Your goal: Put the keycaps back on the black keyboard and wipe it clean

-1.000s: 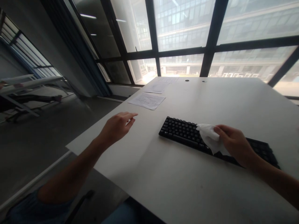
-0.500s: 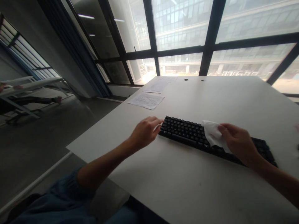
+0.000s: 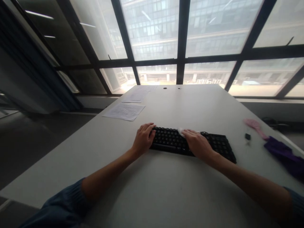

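A black keyboard point(image 3: 215, 145) lies across the middle of the white table point(image 3: 166, 190). My left hand point(image 3: 143, 138) grips the keyboard's left end, fingers curled over its edge. My right hand point(image 3: 197, 144) presses a white wipe point(image 3: 181, 131) flat onto the keys left of centre; only a small edge of the wipe shows past my fingers.
Printed sheets point(image 3: 124, 111) lie at the table's far left, with more paper point(image 3: 135, 96) behind. At the right edge are a pink object point(image 3: 255, 126), a small black item point(image 3: 247, 136) and a purple cloth-like thing point(image 3: 285, 155). Large windows point(image 3: 166, 38) stand beyond the table.
My left hand moved right from the bare table and took hold of the keyboard's left end. My right hand lowered the wipe onto the keys. The view swung to the right.
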Demonstrator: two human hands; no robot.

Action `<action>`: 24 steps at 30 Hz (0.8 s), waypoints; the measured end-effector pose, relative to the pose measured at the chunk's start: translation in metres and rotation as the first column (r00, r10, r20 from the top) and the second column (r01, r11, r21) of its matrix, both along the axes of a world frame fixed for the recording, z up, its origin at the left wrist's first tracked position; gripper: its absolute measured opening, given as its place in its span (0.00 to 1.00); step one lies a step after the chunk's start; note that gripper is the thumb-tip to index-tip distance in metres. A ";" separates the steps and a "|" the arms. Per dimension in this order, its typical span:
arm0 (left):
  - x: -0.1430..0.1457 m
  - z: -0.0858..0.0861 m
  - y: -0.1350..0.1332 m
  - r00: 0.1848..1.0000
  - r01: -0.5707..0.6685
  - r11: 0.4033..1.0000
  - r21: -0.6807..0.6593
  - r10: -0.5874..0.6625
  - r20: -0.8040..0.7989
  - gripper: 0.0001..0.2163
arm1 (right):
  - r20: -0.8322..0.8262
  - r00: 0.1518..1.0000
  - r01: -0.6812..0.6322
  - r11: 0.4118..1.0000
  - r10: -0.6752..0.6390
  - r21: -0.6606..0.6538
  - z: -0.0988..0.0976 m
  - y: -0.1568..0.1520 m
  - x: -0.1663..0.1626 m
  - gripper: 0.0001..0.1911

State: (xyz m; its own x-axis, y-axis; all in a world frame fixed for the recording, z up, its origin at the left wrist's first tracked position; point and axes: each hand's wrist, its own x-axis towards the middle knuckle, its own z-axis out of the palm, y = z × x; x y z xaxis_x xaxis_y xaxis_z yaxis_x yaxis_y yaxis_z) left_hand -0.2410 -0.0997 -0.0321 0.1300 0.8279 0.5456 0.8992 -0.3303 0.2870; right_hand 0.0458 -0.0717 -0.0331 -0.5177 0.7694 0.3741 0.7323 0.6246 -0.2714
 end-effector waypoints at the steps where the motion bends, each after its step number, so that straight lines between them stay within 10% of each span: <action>1: -0.003 -0.002 0.001 1.000 -0.015 1.000 -0.010 0.015 0.002 0.15 | -0.012 1.000 -0.019 0.999 0.019 -0.030 0.000 -0.005 -0.009 0.26; 13: -0.020 -0.016 0.006 0.986 0.003 0.996 -0.095 0.013 0.166 0.18 | -0.105 0.978 -0.187 0.980 0.179 -0.064 -0.021 -0.008 -0.012 0.39; 24: -0.027 -0.024 0.014 0.959 0.076 0.986 -0.145 -0.033 0.280 0.21 | 0.086 0.970 0.229 0.973 -0.227 -0.021 -0.006 0.007 0.040 0.29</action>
